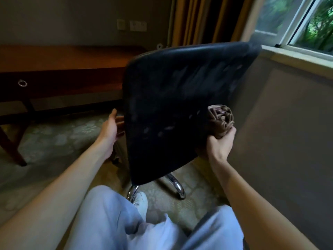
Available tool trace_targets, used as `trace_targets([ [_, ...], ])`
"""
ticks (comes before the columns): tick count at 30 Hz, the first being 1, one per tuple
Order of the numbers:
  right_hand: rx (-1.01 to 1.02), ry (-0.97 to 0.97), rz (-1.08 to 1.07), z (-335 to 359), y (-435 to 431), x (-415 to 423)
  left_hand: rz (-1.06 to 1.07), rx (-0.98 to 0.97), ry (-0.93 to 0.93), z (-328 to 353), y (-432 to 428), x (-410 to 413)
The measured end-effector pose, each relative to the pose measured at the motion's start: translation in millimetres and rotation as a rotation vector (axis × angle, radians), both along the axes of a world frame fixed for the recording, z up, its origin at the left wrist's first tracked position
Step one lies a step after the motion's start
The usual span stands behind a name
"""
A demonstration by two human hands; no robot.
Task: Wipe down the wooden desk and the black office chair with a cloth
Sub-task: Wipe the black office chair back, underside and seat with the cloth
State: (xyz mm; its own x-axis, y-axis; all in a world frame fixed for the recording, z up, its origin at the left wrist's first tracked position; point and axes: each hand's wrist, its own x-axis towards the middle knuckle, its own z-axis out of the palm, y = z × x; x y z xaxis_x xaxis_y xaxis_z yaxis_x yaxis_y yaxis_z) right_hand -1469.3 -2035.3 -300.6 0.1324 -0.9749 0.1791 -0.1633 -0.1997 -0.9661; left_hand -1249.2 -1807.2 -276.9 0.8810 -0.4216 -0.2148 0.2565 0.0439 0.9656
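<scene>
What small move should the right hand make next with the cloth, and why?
Probably sweep the cloth leftward across the chair back. The right hand grips the bunched cloth at the back's right edge, pale smudges show across the black surface, and the left hand rests at the left edge, apparently steadying it.

A dim room: at twelve o'clock hang heavy tan curtains (pixel 201 20) in vertical folds, and at eleven the dull wall (pixel 72 18) carries two pale switch plates (pixel 131 25). At one to two o'clock a white-framed window (pixel 306 24) lets in daylight over blurred green foliage, with a pale sill (pixel 295 57) running beneath it and a grey-brown wall (pixel 288 123) dropping away at three. The floor from six to nine o'clock is a muted carpet (pixel 59 136) with a faint floral pattern.
</scene>
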Motion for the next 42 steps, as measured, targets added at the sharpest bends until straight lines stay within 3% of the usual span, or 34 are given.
trace_targets([
  [8, 0.103, -0.092, -0.042, 36, -75, -7, 0.041, -0.013, -0.083, 44, 4, 8],
  [12, 0.222, -0.187, 0.110, 42, -84, 23, -0.041, -0.012, -0.117, 53, 13, 8],
  [16, 0.032, -0.153, 0.210, 36, -38, 59, -0.034, -0.019, -0.097, 49, 20, 4],
  [23, -0.035, -0.115, 0.168, 4, 113, 88, -0.069, -0.017, -0.137, 46, 27, -15],
  [27, -0.044, -0.036, 0.291, -11, 211, 101, -0.097, -0.010, -0.146, 41, 28, -18],
  [33, -0.085, -0.085, 0.476, -24, 215, 88, -0.163, -0.018, -0.174, 40, 49, -8],
  [38, 0.004, -0.236, 0.125, -12, 137, 58, -0.176, -0.062, -0.112, 37, 49, -2],
  [42, 0.056, -0.238, -0.003, 6, 63, 36, -0.112, -0.088, -0.057, 28, 43, 0],
])
